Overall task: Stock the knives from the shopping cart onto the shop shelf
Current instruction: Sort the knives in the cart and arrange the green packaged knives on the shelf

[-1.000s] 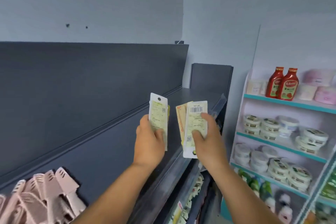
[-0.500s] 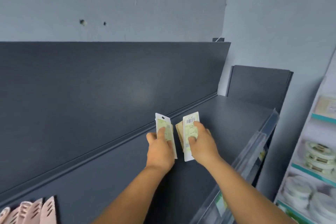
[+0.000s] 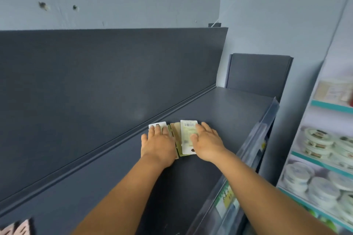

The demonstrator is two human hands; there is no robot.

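Note:
Carded knife packs lie flat on the dark grey shop shelf (image 3: 225,112). My left hand (image 3: 157,144) rests flat with straight fingers on one pack (image 3: 161,125), whose white top shows beyond my fingertips. A beige-backed pack (image 3: 175,131) lies between the hands. My right hand (image 3: 207,142) lies flat on the right side of a white pack with a barcode (image 3: 188,135), thumb on its face. The shopping cart is out of view.
The shelf's dark back panel (image 3: 107,82) rises behind the packs and a clear price rail (image 3: 256,149) runs along the front edge. A white rack with round tubs (image 3: 321,187) stands at the right. Pink plastic items (image 3: 19,228) peek in at the bottom left.
Both hands moved forward and down, laying the upright packs flat on the shelf. The fingers went from gripping the packs to lying straight on top of them.

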